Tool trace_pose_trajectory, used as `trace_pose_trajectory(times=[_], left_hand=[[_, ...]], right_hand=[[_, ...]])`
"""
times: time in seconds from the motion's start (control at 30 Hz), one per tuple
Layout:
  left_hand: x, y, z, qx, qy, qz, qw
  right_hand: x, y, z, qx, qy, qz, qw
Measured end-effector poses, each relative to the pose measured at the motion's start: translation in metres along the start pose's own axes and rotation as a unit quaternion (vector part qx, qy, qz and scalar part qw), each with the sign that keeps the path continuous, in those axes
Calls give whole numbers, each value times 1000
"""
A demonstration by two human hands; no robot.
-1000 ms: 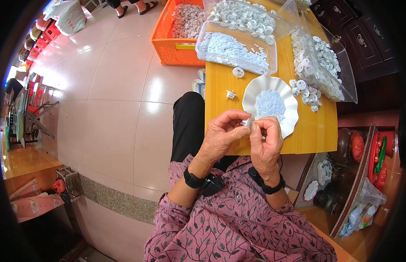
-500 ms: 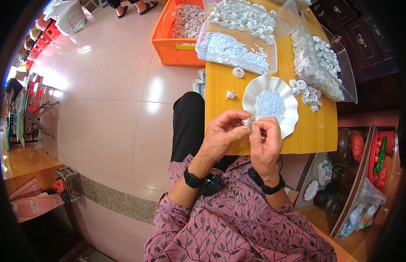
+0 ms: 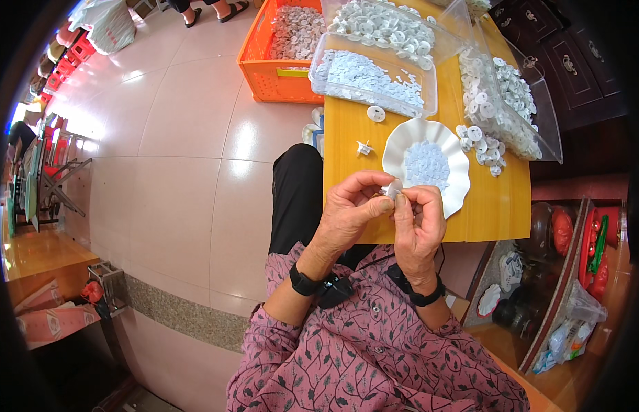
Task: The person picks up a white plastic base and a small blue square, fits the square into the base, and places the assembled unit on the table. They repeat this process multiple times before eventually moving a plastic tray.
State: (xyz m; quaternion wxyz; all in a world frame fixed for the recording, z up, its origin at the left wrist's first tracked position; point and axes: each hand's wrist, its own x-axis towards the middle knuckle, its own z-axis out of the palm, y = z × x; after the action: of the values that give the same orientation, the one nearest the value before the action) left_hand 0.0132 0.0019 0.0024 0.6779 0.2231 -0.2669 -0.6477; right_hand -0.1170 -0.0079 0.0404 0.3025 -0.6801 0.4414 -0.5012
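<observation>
Scalloped plate [image 3: 460,196] of pale chips [image 3: 426,163] on wooden table [image 3: 501,209], clear bin [image 3: 435,104] behind, loose fitting [image 3: 364,147] left of plate. Left hand [image 3: 347,214] and right hand [image 3: 419,225] nearly meet by plate's near side, both pinching small white disc [image 3: 394,186].

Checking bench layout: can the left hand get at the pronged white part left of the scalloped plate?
Likely yes: only bare tabletop shows between the left hand and the pronged white part. The hand's grip is occupied, though, by a small white piece.

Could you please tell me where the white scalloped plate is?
In the head view, the white scalloped plate sits right of centre on the yellow wooden table, beyond the right hand.
</observation>
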Motion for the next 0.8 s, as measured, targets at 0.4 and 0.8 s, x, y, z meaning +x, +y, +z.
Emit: trace_pose_trajectory(times=[0.4, 0.8], left_hand=[[0, -4, -1, 18, 7, 8, 1000], [-1, 4, -1, 25, 5, -10, 1000]], right_hand=[[2, -3, 5, -10, 27, -21, 999], [9, -2, 2, -47, -13, -68, 996]])
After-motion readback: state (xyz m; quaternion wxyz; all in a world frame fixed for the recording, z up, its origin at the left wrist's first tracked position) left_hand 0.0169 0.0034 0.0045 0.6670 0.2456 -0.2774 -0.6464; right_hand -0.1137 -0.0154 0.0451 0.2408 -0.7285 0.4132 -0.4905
